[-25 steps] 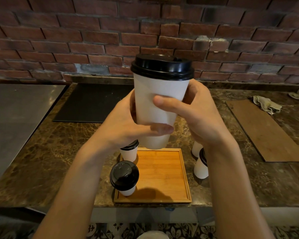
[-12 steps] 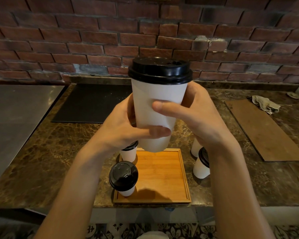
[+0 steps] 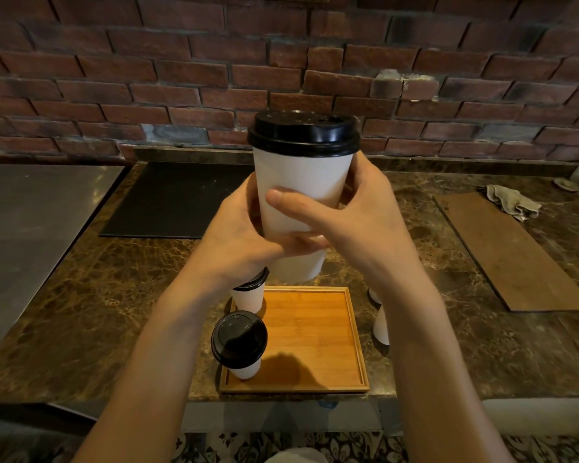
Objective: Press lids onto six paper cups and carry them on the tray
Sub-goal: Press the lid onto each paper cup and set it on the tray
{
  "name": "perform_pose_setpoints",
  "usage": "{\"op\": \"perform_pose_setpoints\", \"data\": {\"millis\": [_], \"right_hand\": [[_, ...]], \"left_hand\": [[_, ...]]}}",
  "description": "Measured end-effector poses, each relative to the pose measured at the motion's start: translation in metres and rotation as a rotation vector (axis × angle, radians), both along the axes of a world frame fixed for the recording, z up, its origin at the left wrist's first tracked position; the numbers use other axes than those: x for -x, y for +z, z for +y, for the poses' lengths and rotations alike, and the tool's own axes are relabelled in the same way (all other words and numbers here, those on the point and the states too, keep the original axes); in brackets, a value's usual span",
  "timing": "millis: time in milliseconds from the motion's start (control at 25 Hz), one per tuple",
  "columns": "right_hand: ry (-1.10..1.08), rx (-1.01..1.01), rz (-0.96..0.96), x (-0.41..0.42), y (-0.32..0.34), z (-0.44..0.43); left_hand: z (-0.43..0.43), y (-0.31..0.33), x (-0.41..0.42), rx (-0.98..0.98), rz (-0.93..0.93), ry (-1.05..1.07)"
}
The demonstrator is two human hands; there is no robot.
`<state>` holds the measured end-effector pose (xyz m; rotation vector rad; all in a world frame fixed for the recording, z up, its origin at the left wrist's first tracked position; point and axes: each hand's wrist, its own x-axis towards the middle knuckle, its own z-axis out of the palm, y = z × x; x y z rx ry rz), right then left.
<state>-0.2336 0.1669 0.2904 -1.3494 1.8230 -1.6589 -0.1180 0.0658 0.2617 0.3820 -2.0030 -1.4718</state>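
We hold a tall white paper cup [image 3: 301, 208] up in the air with both hands, above the far edge of the wooden tray [image 3: 315, 332] and well clear of the table [image 3: 114, 289]. A black lid [image 3: 303, 132] sits on its rim, level all the way round as far as we can see. Our left hand [image 3: 238, 242] is wrapped around the left side of the cup, its thumb lying across the near face low down. Our right hand [image 3: 358, 222] is wrapped around the right side, its thumb crossing the near face just above the left thumb; both hands are closed firmly on the cup.

Below, the tray lies at the near edge of the marble table. Two smaller lidded cups stand along its left side: the near lidded cup [image 3: 239, 345] in the near left corner, and the far lidded cup [image 3: 249, 292] in the far left corner, partly hidden by our left wrist. To the right of the tray, on the table, two more white cups [image 3: 380, 325] show beside our right forearm, which hides their tops.

A dark mat [image 3: 178, 202] lies at the far left, a brown board [image 3: 512, 255] on the right with a crumpled cloth [image 3: 512, 202] at its far end, and a brick wall [image 3: 181, 71] stands behind.
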Motion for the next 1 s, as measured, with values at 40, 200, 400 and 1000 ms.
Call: {"op": "perform_pose_setpoints", "data": {"millis": [40,200,400,1000], "right_hand": [[-0.003,-0.005,0.004,-0.001,0.000,0.000],[0.006,-0.017,0.026,0.001,0.003,0.001],[0.031,0.047,-0.012,0.003,0.003,0.001],[-0.181,0.016,-0.049,0.031,-0.108,0.022]], "left_hand": [[0.000,0.000,0.000,0.003,-0.001,0.002],[-0.001,0.000,-0.002,0.015,-0.005,0.012],[-0.006,0.000,-0.003,0.028,-0.004,-0.065],[-0.061,-0.150,-0.082,0.072,-0.334,0.678]]}}
